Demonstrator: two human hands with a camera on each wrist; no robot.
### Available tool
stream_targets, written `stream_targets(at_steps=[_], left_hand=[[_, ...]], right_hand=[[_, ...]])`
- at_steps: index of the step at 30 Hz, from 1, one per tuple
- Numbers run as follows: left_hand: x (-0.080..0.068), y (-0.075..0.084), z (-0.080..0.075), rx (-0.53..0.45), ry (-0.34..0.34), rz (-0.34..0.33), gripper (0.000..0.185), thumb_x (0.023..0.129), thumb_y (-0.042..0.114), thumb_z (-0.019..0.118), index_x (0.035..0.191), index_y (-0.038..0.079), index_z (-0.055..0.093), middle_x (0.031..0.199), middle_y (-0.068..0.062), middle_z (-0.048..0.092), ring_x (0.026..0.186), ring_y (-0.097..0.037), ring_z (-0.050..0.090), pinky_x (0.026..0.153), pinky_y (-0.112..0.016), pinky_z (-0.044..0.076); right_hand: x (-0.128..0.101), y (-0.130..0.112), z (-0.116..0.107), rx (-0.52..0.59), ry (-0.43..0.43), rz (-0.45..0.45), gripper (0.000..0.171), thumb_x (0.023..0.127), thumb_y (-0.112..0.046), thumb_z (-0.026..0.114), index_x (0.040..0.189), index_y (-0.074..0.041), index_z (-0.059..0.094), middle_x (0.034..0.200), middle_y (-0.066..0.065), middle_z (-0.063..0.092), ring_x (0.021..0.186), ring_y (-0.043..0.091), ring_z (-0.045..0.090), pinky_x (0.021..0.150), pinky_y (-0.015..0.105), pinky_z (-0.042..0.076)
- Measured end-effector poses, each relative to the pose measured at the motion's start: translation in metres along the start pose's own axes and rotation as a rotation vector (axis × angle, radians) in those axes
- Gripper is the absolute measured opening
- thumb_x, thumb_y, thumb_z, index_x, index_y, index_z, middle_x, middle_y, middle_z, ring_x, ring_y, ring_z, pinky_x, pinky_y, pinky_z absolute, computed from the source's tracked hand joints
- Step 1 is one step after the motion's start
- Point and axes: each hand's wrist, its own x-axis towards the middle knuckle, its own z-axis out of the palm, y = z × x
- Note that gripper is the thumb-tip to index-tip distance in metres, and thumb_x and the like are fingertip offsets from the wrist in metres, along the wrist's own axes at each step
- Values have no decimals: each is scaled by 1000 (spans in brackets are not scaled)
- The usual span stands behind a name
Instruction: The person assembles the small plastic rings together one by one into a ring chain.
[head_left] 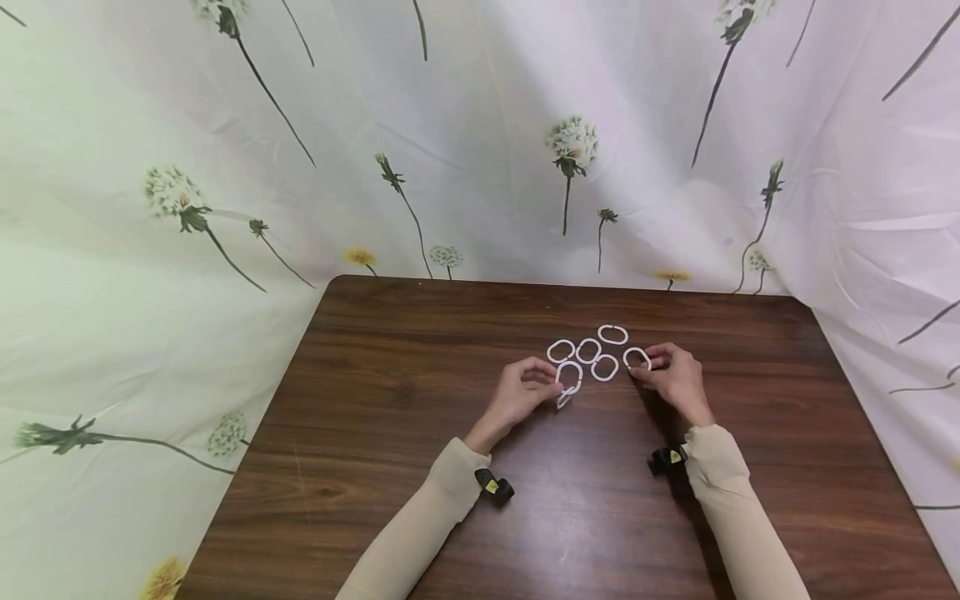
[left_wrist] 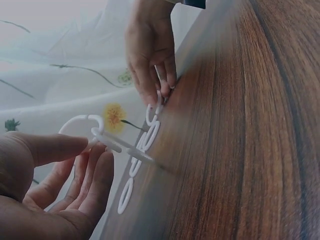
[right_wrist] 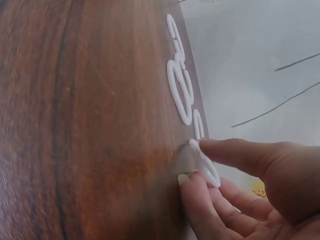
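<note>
My left hand (head_left: 519,392) pinches a white oval plastic link (head_left: 581,375) between thumb and fingers. A second white link (head_left: 566,399) hangs through it, as the left wrist view also shows. Over to the right, my right hand (head_left: 677,379) pinches another white link (head_left: 636,349) by its right side, low over the table. In the right wrist view the thumb and fingertips grip this link (right_wrist: 209,167). Between and beyond the hands lie several loose white links, among them an upper one (head_left: 612,327) and a lower one (head_left: 604,380); each has a small gap in its loop.
The links lie on a dark brown wood-grain table (head_left: 390,400), towards its far edge. Behind and beside the table hangs a white cloth (head_left: 480,150) printed with dandelions. Each wrist wears a small black camera, such as the left one (head_left: 495,486).
</note>
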Motion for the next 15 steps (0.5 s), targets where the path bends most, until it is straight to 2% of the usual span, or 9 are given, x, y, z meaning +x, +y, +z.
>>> stream_targets(at_steps=[4, 6, 9, 12, 15], left_hand=[[-8, 17, -1, -7, -18, -10, 29, 83, -5, 71, 109, -14, 61, 106, -37, 65, 72, -7, 63, 65, -15, 53], [-9, 18, -2, -15, -19, -10, 30, 83, -5, 71, 109, -15, 61, 105, -38, 65, 72, -8, 64, 67, -19, 56], [-9, 19, -2, -23, -20, -13, 30, 83, -5, 71, 110, -15, 61, 105, -38, 65, 73, -10, 65, 76, -37, 61], [-8, 19, -3, -32, -18, -17, 31, 83, -5, 71, 110, -15, 61, 105, -38, 65, 73, -11, 66, 84, -57, 57], [-8, 19, -3, -39, -16, -21, 31, 83, -4, 71, 110, -15, 61, 105, -38, 65, 74, -11, 66, 88, -63, 53]], right_hand=[[-2, -2, -3, 111, -61, 36, 43, 87, -14, 74, 121, 6, 58, 102, 30, 70, 66, 19, 74, 60, 26, 61], [-3, -5, -4, 150, -74, 44, 40, 89, -10, 70, 122, 9, 56, 104, 33, 68, 69, 22, 74, 63, 30, 63], [-4, -6, -4, 183, -82, 50, 37, 91, -4, 66, 123, 10, 55, 106, 35, 67, 70, 16, 73, 65, 30, 63], [-5, -4, -4, 207, -85, 45, 35, 91, 0, 64, 123, 12, 54, 106, 36, 66, 70, 10, 72, 65, 29, 63], [-6, -4, -4, 210, -79, 34, 36, 91, 0, 65, 123, 11, 55, 106, 35, 66, 71, 7, 71, 65, 27, 62]])
